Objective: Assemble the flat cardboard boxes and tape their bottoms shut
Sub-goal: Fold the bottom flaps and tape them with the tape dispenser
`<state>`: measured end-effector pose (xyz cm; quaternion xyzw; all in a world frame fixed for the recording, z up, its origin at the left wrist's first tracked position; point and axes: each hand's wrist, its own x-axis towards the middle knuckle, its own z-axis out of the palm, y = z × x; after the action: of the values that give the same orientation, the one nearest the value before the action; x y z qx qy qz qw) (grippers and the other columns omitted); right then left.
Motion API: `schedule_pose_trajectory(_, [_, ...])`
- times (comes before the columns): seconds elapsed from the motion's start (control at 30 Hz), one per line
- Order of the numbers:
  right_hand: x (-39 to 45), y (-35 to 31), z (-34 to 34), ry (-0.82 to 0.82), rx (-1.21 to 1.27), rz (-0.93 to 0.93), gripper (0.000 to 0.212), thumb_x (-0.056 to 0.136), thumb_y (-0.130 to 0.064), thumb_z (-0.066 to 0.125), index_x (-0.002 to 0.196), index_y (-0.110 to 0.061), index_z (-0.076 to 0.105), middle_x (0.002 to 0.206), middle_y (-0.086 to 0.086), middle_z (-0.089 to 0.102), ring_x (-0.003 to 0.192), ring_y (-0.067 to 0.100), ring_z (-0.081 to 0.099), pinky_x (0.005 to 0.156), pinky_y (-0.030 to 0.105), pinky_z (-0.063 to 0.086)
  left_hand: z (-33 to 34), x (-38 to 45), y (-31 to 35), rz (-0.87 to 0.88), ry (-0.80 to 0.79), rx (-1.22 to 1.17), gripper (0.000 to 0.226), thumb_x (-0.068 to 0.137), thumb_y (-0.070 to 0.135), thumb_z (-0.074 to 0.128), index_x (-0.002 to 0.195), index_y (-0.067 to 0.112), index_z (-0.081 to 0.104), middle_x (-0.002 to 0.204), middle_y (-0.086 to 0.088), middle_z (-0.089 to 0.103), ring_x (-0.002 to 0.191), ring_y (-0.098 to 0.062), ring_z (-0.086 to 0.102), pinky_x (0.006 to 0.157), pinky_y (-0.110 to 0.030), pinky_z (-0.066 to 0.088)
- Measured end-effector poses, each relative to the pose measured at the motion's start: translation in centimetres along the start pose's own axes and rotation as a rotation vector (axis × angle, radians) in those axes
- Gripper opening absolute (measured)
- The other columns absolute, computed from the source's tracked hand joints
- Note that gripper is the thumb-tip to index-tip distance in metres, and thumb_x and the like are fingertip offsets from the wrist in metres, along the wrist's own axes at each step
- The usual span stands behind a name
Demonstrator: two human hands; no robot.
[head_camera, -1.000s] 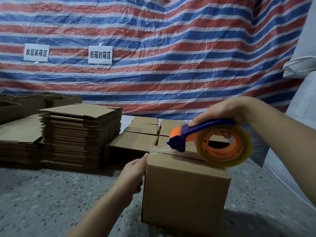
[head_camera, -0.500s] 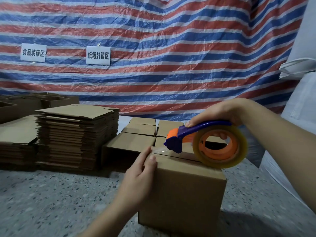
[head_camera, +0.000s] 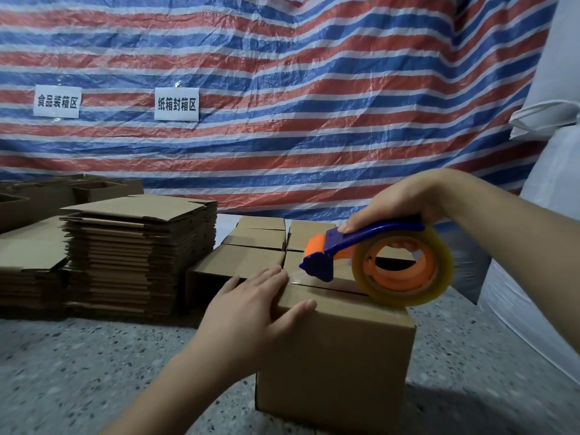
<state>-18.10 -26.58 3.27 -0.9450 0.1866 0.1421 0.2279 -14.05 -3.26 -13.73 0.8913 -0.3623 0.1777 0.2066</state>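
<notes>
1 assembled box (head_camera: 335, 356) is sitting on the speckled floor (head_camera: 94, 372), its flap seam facing up. Left hand (head_camera: 251, 306) is pressing flat-fingered on the tape's start; right hand (head_camera: 398, 205) is gripping the tape dispenser (head_camera: 376, 262). Pulling crooked is risking tape drifting off the seam or lifting.

The light is soft and even, moderately bright, with no hard glare. The striped tarp (head_camera: 282, 89) is clearly lit, its wrinkles catching faint sheen. A dim shadow lies on the speckled floor (head_camera: 78, 372) to the right of the front box (head_camera: 339, 365), and dark gaps show under the stack of flat cardboard (head_camera: 138, 255). The clear tape roll (head_camera: 403, 271) glows yellowish. The left hand (head_camera: 248, 309) and forearm look slightly soft. Wide-angle bending curves the stripes and the white sacks (head_camera: 549, 215) at the right edge.
</notes>
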Motion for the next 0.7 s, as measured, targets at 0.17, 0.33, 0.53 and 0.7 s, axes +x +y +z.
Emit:
schedule_pose_trajectory(0.17, [-0.7,1.6,-1.2,-0.036,-0.053,0.038,0.074,0.062,-0.07,0.075,0.108,-0.012,0.073,0.088,0.008,0.076,0.068,0.016,0.07,0.061,0.029,0.056,0.4,0.2,-0.6,0.036,0.019,0.079,0.096,0.075,0.087,-0.004,0.151,0.039,0.029,0.157,0.022,0.026,0.144,0.005,0.018,0.119,-0.029,0.005])
schedule_pose_trajectory(0.33, [-2.4,6.3,-2.1,-0.098,-0.07,0.103,0.081,0.066,-0.074,0.074,0.117,-0.011,0.07,0.096,0.009,0.075,0.076,0.017,0.068,0.072,0.029,0.054,0.2,-0.1,-0.5,0.061,0.027,0.098,0.096,0.074,0.086,-0.005,0.146,0.04,0.037,0.153,0.022,0.035,0.14,0.004,0.029,0.117,-0.028,0.013])
schedule_pose_trajectory(0.53, [-2.1,8.1,-0.2,-0.1,-0.086,0.12,0.082,0.062,-0.074,0.066,0.117,-0.014,0.066,0.092,0.005,0.075,0.075,0.014,0.068,0.075,0.028,0.054,-0.8,0.1,0.8,0.107,0.017,0.285,0.087,0.079,0.084,-0.005,0.119,0.036,0.055,0.125,0.016,0.06,0.118,-0.007,0.053,0.111,-0.034,0.03])
schedule_pose_trajectory(0.7, [-2.2,8.0,-0.2,-0.12,-0.062,0.13,0.078,0.062,-0.073,0.066,0.114,-0.014,0.067,0.086,0.002,0.074,0.068,0.011,0.067,0.066,0.023,0.053,-0.8,1.4,3.5,0.123,-0.064,0.4,0.111,0.069,0.091,-0.009,0.134,0.021,0.048,0.141,-0.003,0.051,0.135,-0.021,0.041,0.118,-0.042,0.025])
